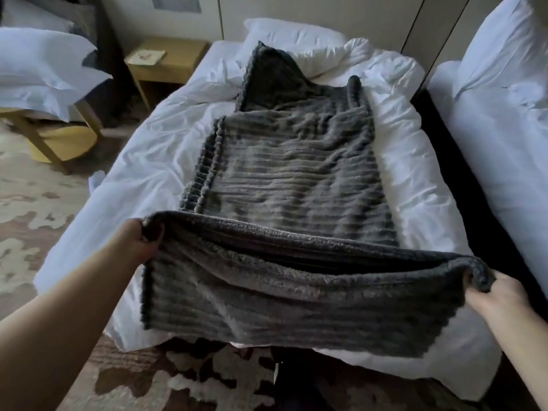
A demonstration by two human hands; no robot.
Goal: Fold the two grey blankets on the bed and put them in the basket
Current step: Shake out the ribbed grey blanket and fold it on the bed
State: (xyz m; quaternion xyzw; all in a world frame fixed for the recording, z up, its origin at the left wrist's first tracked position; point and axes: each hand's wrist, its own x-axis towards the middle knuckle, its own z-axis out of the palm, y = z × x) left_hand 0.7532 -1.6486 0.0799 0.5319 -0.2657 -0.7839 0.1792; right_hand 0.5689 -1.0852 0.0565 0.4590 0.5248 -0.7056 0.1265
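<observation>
A ribbed grey blanket (293,179) lies lengthwise down the middle of the white bed (154,161), its far end reaching up onto the pillow. Its near end is lifted off the bed and hangs as a flap over the foot. My left hand (139,241) grips the left near corner. My right hand (495,295) grips the right near corner, stretching the edge taut between them. A second edge shows along the blanket's left side, so it looks doubled; I cannot tell a second blanket apart. No basket is in view.
A white pillow (296,37) lies at the head of the bed. A wooden nightstand (166,60) stands at the back left, a wooden chair (59,137) piled with pillows to the left. Another white bed (504,129) runs along the right. Patterned carpet (35,197) covers the floor.
</observation>
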